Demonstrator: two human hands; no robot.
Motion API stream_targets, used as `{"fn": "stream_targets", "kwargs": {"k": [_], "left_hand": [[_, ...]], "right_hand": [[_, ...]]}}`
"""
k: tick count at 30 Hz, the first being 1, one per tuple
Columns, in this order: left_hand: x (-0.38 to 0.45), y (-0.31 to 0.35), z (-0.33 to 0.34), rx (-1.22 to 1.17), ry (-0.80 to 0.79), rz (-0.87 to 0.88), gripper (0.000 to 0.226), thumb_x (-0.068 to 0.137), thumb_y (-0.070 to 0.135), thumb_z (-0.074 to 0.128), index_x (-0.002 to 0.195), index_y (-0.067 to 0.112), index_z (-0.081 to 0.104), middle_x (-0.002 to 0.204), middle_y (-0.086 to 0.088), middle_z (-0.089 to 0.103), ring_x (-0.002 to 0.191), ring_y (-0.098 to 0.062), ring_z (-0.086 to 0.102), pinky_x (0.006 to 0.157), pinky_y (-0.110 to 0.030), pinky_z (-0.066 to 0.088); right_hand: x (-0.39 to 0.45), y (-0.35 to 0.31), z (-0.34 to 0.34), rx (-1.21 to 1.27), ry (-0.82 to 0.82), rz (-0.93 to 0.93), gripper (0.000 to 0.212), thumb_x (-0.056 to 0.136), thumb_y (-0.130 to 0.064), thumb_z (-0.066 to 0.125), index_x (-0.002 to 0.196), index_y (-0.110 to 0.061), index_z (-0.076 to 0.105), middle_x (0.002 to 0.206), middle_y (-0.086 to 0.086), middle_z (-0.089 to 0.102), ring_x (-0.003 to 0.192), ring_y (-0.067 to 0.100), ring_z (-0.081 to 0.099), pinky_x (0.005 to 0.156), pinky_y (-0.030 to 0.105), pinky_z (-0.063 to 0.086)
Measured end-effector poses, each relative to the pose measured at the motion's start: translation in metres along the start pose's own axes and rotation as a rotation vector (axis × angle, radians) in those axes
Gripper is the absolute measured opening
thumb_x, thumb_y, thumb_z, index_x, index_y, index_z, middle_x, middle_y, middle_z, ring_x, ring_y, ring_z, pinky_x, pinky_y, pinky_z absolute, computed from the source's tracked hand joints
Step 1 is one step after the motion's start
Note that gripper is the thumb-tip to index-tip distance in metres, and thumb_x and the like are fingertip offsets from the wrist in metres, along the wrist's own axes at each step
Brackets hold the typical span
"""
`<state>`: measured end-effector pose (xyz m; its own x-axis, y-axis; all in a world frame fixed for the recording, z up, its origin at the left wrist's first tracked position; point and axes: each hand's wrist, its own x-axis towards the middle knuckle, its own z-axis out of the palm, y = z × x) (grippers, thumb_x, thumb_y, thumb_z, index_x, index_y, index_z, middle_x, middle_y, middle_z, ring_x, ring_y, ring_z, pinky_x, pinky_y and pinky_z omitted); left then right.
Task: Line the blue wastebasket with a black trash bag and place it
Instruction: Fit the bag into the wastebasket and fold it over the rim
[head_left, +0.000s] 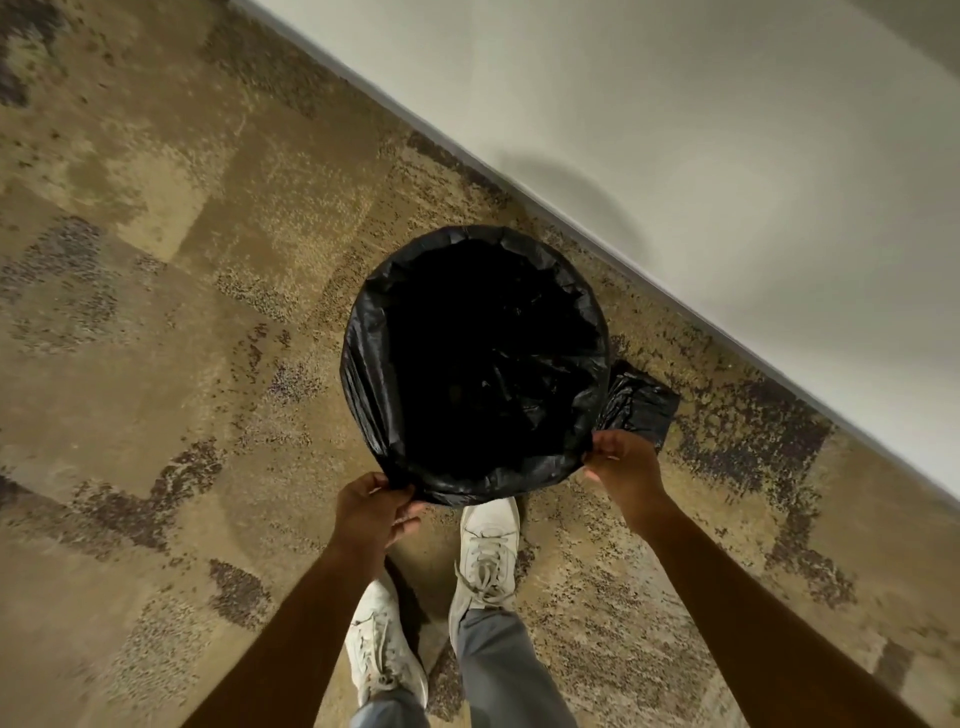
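A black trash bag (363, 364) is stretched over the round rim of the wastebasket, seen from straight above; the basket's blue wall is fully hidden by the plastic. The bag's inside is a dark hollow. My left hand (371, 512) pinches the folded-over bag edge at the near left of the rim. My right hand (626, 467) pinches the bag edge at the near right. A loose flap of bag (641, 402) sticks out past the rim on the right, just above my right hand.
The basket stands on patterned brown carpet (182, 338), close to a pale wall (727, 156) with a grey baseboard (571, 228) running diagonally behind it. My two white shoes (488, 551) stand right below the basket.
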<state>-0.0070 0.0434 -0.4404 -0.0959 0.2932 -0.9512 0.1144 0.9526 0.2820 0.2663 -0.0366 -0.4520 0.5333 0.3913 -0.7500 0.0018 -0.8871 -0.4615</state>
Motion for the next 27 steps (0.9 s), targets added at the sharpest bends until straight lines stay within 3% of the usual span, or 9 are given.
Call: {"fn": "stream_targets", "kwargs": {"k": [5,9,13,15,17,19,21,24,27], "left_hand": [[0.025,0.016,-0.001,0.041,0.082,0.008,0.016,0.082,-0.012,0.059,0.075,0.002,0.054,0.042,-0.004,0.055,0.032,-0.011,0.047,0.035,-0.020,0.033],[0.038,0.027,-0.001,0.025,0.048,0.011,0.013,0.086,-0.013,0.053,0.085,-0.001,0.057,0.065,-0.015,0.058,0.047,-0.018,0.053,0.034,-0.018,0.038],[0.043,0.038,-0.009,-0.014,-0.023,-0.010,0.028,0.092,-0.010,0.044,0.116,0.002,0.053,0.087,-0.014,0.066,0.067,-0.022,0.059,0.047,-0.027,0.045],[0.037,0.044,-0.014,-0.060,0.007,-0.005,0.039,0.089,-0.007,0.049,0.127,0.002,0.048,0.101,-0.018,0.067,0.075,-0.025,0.064,0.053,-0.032,0.046],[0.022,0.052,-0.012,-0.124,0.187,0.057,0.044,0.088,0.000,0.051,0.131,0.005,0.042,0.111,-0.021,0.063,0.083,-0.028,0.063,0.055,-0.033,0.045],[-0.001,0.058,0.000,-0.066,0.476,0.244,0.042,0.089,0.011,0.054,0.128,0.009,0.039,0.119,-0.025,0.054,0.092,-0.031,0.058,0.060,-0.035,0.046],[-0.026,0.061,0.018,0.057,0.543,0.494,0.048,0.089,0.023,0.060,0.130,0.012,0.036,0.133,-0.025,0.041,0.108,-0.032,0.050,0.074,-0.034,0.050],[-0.034,0.056,0.039,0.251,0.434,0.651,0.071,0.086,0.031,0.067,0.143,0.023,0.026,0.146,-0.021,0.023,0.119,-0.029,0.041,0.087,-0.032,0.049],[-0.020,0.047,0.050,0.374,0.378,0.692,0.083,0.086,0.020,0.065,0.151,0.034,0.016,0.158,-0.021,0.003,0.142,-0.039,0.023,0.107,-0.043,0.038]], "right_hand": [[0.014,0.001,0.014,-0.241,0.052,-0.069,0.007,0.080,-0.009,0.074,0.082,-0.013,0.070,0.080,0.000,0.067,0.078,0.018,0.063,0.058,0.021,0.042],[0.024,-0.003,0.022,-0.297,0.089,-0.014,0.014,0.083,-0.009,0.070,0.098,-0.008,0.071,0.088,0.006,0.068,0.079,0.020,0.062,0.069,0.030,0.049],[0.019,-0.023,0.011,0.249,0.280,0.141,0.029,0.089,0.001,0.049,0.113,-0.008,0.061,0.111,0.016,0.064,0.097,0.030,0.063,0.071,0.032,0.053],[0.000,-0.044,-0.003,0.220,0.614,-0.004,0.025,0.089,0.000,0.043,0.108,-0.011,0.055,0.112,0.015,0.059,0.094,0.026,0.060,0.069,0.031,0.052],[-0.021,-0.074,-0.007,0.101,0.733,-0.374,0.024,0.086,0.001,0.045,0.103,-0.014,0.053,0.105,0.010,0.057,0.085,0.016,0.056,0.071,0.024,0.050],[-0.027,-0.099,0.007,0.013,0.561,-0.674,0.019,0.088,-0.003,0.050,0.104,-0.009,0.059,0.098,0.003,0.058,0.080,0.009,0.055,0.073,0.015,0.049],[-0.015,-0.115,0.036,-0.084,0.222,-0.738,0.021,0.089,-0.007,0.053,0.108,-0.009,0.063,0.102,0.004,0.063,0.089,0.011,0.061,0.080,0.019,0.052],[0.022,-0.122,0.086,-0.371,-0.192,-0.624,0.030,0.093,-0.015,0.055,0.122,-0.012,0.060,0.119,0.011,0.060,0.110,0.023,0.060,0.091,0.029,0.049],[0.064,-0.117,0.125,-0.642,-0.390,-0.396,0.047,0.093,-0.028,0.055,0.139,-0.022,0.044,0.142,0.013,0.045,0.130,0.034,0.045,0.103,0.042,0.041]]}}
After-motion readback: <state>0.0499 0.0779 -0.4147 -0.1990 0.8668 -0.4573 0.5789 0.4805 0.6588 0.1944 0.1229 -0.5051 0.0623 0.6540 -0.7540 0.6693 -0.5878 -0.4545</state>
